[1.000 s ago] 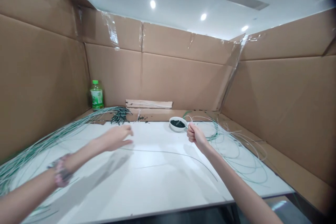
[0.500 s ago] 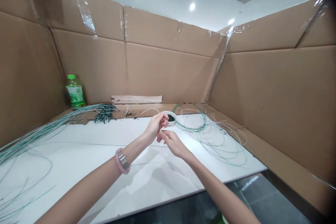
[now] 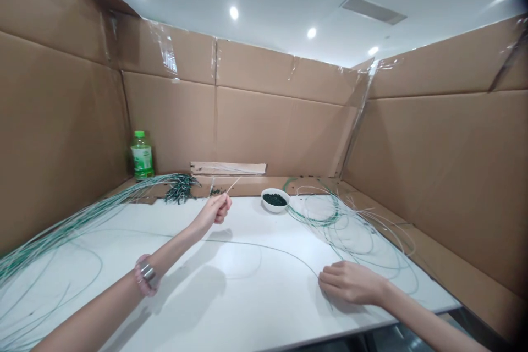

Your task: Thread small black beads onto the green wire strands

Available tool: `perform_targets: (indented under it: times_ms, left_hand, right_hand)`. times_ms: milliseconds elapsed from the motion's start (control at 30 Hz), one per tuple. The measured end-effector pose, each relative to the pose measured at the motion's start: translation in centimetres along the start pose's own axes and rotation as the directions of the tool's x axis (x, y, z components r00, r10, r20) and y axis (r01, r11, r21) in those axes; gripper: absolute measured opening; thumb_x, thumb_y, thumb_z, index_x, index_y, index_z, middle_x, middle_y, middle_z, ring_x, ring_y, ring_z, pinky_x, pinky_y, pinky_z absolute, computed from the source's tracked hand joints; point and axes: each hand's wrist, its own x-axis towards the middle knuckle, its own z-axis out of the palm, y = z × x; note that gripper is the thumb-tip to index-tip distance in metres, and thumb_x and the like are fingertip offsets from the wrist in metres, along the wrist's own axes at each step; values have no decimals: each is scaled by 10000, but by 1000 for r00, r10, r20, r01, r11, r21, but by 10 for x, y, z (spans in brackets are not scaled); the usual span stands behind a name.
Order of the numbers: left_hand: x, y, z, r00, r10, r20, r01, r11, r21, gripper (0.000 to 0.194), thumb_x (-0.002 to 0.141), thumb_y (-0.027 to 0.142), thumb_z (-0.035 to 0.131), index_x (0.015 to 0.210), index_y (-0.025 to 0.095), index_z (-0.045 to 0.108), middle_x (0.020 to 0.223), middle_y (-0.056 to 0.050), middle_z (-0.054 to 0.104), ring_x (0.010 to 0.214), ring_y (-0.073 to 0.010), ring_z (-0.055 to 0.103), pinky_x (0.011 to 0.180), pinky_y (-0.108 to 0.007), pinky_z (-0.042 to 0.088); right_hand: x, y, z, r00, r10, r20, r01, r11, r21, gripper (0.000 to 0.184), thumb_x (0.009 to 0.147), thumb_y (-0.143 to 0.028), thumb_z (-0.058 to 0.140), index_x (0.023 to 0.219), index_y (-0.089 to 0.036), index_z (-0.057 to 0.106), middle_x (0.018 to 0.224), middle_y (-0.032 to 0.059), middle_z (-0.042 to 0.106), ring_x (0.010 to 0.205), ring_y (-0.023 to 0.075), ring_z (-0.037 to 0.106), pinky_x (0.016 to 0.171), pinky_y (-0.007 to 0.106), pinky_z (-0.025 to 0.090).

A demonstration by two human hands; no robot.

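My left hand (image 3: 217,209) is raised over the middle of the white table (image 3: 231,297), fingers pinched on the pale end of a thin green wire (image 3: 264,246). The wire's tip sticks up past my fingers. From there the wire arcs across the tabletop to my right hand (image 3: 348,282), which rests knuckles-up near the front right edge with its fingers curled over the wire. A small white bowl (image 3: 275,199) of dark green bits stands beyond my hands, untouched.
A long bundle of green wires (image 3: 61,228) sweeps in from the left, its dark ends by a green bottle (image 3: 142,155). Loose wire coils (image 3: 350,225) lie at the right. Cardboard walls (image 3: 256,126) enclose the table on three sides.
My hands were together by the bowl. They have since drawn apart: the left went left and up with the wire's end, the right came down to the front right of the table.
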Motion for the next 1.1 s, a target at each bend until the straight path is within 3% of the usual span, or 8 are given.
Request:
perform_targets:
  times_ms: [167, 267, 333, 400, 600, 733, 833, 1100]
  left_hand:
    - [-9, 9, 14, 995, 81, 64, -83, 996, 29, 485, 679, 615, 606, 736, 141, 520, 496, 91, 261, 412, -29, 158, 395, -164, 151]
    - [-9, 13, 23, 987, 130, 92, -134, 990, 37, 445, 724, 580, 578, 750, 140, 520, 502, 91, 255, 424, -32, 137, 409, -172, 116]
    - [-10, 13, 32, 975, 193, 111, -201, 977, 64, 411, 782, 546, 531, 728, 139, 512, 507, 87, 241, 440, -40, 147, 425, -183, 118]
    - [-14, 11, 43, 956, 271, 116, -284, 952, 116, 388, 843, 508, 462, 726, 140, 505, 523, 77, 242, 461, -52, 178, 439, -194, 139]
    - [-31, 12, 68, 926, 354, 130, -377, 885, 274, 376, 913, 436, 341, 718, 147, 482, 562, 55, 270, 498, -74, 239, 475, -218, 195]
    - [-32, 13, 67, 928, 351, 124, -372, 859, 352, 372, 917, 413, 326, 679, 155, 450, 569, 44, 313, 515, -83, 277, 501, -225, 229]
    - [-28, 16, 64, 931, 352, 90, -359, 849, 388, 368, 908, 389, 332, 630, 162, 414, 571, 35, 346, 533, -92, 314, 531, -228, 264]
    - [-25, 1, 72, 981, 122, 150, -143, 980, 141, 368, 798, 542, 490, 796, 177, 441, 724, 4, 502, 673, -123, 481, 688, -256, 398]
  right_hand:
    - [12, 8, -3, 997, -76, -23, 78, 992, 101, 291, 945, -126, 274, 814, -171, 530, 756, 48, 584, 656, 151, 490, 572, 290, 349]
    - [37, 3, -14, 939, 243, -244, -79, 842, 534, 245, 951, -218, 267, 831, -189, 479, 782, 53, 557, 678, 149, 479, 629, 295, 379]
    - [69, -3, -30, 671, 686, -281, -92, 453, 887, 245, 960, -285, 255, 785, -208, 408, 689, -6, 464, 593, 119, 416, 602, 274, 378]
    - [108, -7, -49, 389, 908, -154, 231, 65, 971, 268, 946, -368, 315, 730, -217, 357, 597, -67, 276, 498, 92, 279, 515, 229, 343]
    - [198, -6, -98, 82, 974, 211, 733, -203, 650, 138, 805, -297, 608, 774, -172, 558, 618, -55, 419, 528, 52, 380, 507, 165, 360]
    - [216, -6, -109, 117, 933, 341, 832, -280, 480, 102, 855, -253, 510, 789, -190, 555, 893, 20, 618, 900, 115, 586, 745, 224, 470]
    - [221, -5, -111, 157, 927, 341, 840, -307, 447, 133, 872, -245, 441, 756, -205, 492, 720, -2, 574, 766, 126, 600, 638, 239, 468]
    - [230, 9, -112, 52, 967, 248, 835, -178, 521, 188, 883, -213, 404, 696, -191, 388, 520, -106, 209, 407, 55, 193, 428, 177, 267]
